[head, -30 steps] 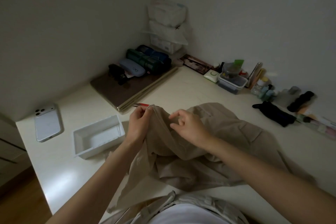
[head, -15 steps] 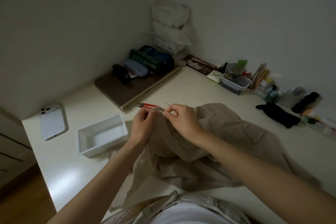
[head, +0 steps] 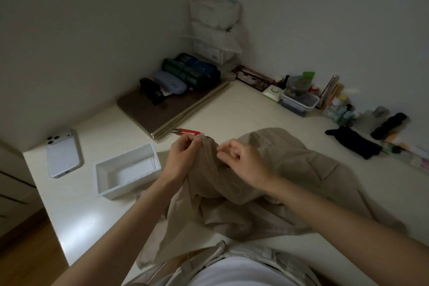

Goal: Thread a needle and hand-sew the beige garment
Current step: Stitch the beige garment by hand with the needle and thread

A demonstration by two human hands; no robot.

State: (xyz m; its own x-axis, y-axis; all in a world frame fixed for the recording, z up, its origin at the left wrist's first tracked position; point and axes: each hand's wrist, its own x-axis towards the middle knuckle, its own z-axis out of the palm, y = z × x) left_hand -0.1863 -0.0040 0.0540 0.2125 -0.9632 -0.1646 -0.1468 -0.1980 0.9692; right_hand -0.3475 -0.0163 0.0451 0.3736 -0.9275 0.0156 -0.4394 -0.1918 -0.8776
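Note:
The beige garment [head: 274,169] lies bunched on the white table [head: 232,109] in front of me, with part of it hanging over the near edge. My left hand [head: 182,158] pinches a raised fold of its edge between thumb and fingers. My right hand [head: 241,160] hovers just to the right over the cloth, fingers curled, thumb and forefinger pinched together. The needle in that pinch is too blurred to make out. A pale thread [head: 232,183] trails across the fabric below the right hand.
Red thread snips [head: 188,132] lie just beyond my left hand. A white open box [head: 127,172] and a phone [head: 62,153] sit to the left. A brown board with cases [head: 171,109] is at the back. Containers and bottles [head: 299,100] and a black pouch [head: 352,141] line the right wall.
Half a second ago my right hand met the left at the fold, with the needle pointing up. It has since drawn back to the right. My left hand keeps its pinch.

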